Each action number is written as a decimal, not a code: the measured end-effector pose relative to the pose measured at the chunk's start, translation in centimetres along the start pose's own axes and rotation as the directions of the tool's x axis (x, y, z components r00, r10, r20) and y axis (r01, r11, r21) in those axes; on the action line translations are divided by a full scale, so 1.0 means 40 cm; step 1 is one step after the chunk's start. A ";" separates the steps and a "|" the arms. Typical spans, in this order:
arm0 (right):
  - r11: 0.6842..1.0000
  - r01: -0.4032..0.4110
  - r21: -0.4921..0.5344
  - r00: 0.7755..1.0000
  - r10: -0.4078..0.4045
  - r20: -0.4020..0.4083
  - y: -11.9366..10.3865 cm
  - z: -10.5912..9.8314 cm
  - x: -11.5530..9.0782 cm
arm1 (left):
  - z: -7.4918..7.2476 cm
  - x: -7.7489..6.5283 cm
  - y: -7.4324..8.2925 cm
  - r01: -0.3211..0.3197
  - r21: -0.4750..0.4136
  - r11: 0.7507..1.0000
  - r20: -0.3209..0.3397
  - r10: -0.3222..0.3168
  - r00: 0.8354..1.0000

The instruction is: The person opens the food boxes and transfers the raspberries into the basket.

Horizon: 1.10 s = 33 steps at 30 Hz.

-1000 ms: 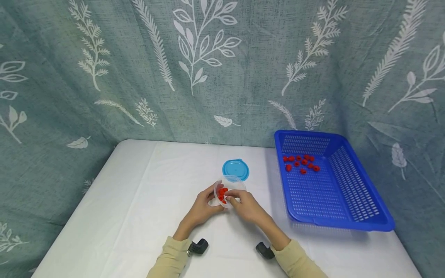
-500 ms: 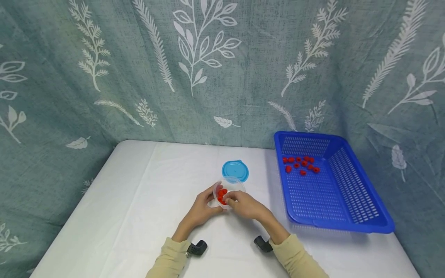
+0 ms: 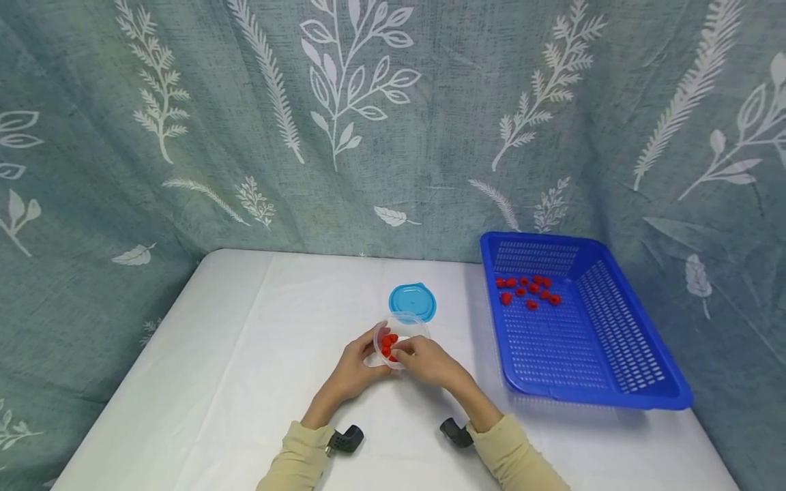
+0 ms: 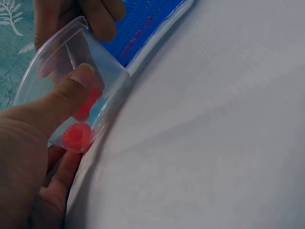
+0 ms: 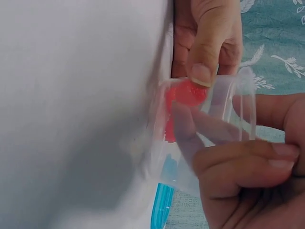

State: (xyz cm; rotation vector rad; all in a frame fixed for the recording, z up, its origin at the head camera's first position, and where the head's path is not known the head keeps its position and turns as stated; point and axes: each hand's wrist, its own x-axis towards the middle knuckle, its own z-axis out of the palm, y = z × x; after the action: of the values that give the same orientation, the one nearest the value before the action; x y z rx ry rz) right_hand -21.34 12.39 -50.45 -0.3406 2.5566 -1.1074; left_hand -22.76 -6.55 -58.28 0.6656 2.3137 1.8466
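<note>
My left hand grips a clear plastic cup from its left side, thumb laid along the wall and fingers beneath. The cup is tilted with its mouth toward the right hand. Several red raspberries lie at its bottom; they also show as a red cluster through the plastic. My right hand reaches into the cup's mouth. Its inner fingertips touch or nearly touch the raspberries; whether they pinch one cannot be told through the hazy wall. Its other fingers stay curled outside.
A blue lid lies flat on the white table just beyond the cup. At the right stands a large blue basket, with several more raspberries near its far left corner. A patterned curtain hangs behind the table.
The right hand's fingers have shifted slightly left and down, deeper into the cup among the raspberries. The left hand keeps its grip, and the lid and basket have stayed in place.
</note>
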 end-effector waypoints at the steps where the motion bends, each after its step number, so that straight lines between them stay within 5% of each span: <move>1: 1.000 0.003 -0.002 1.000 -0.003 0.007 0.000 0.000 0.001 | 0.000 -0.001 -0.001 -0.002 0.001 1.000 -0.002 0.002 1.000; 16: 0.983 0.015 0.184 1.000 -0.014 -0.005 0.007 -0.005 0.004 | -0.001 -0.002 -0.005 -0.045 0.008 0.999 0.003 0.045 0.999; 27: 0.996 0.035 0.079 0.994 -0.027 -0.105 0.007 0.014 -0.016 | 0.000 -0.004 -0.003 -0.047 0.015 0.999 -0.011 0.047 0.999; 33: 0.993 0.110 0.032 0.971 -0.100 -0.215 0.014 0.017 -0.037 | 0.002 -0.004 -0.004 -0.056 0.002 0.998 -0.024 0.056 0.998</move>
State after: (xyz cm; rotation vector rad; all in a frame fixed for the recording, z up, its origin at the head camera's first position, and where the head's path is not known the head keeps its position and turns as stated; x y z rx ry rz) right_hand -19.76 12.83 -50.97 -0.3679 2.7222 -1.3009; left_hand -22.65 -6.57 -58.47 0.7193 2.3351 1.8863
